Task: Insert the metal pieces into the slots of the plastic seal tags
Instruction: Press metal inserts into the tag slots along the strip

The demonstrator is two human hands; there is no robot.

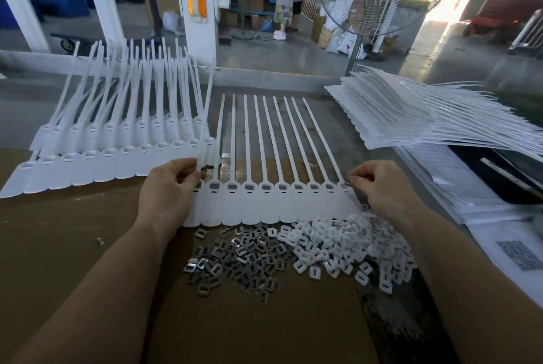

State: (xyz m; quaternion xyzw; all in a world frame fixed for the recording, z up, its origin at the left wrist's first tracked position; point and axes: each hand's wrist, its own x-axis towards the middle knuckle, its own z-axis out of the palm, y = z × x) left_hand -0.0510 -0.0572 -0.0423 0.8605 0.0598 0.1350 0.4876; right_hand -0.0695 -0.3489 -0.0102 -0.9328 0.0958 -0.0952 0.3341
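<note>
While the left hand (pixel 172 187) pinches the strip's (pixel 273 205) end tag and the right hand (pixel 379 187) pinches its other end, all visible slots look filled; metal pieces (pixel 235 258) remain heaped near the bench's front edge.

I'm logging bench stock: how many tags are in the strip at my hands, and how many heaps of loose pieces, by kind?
Seal tags in the strip: 10
Heap of metal pieces: 1
Heap of white plastic pieces: 1
Total: 12
</note>
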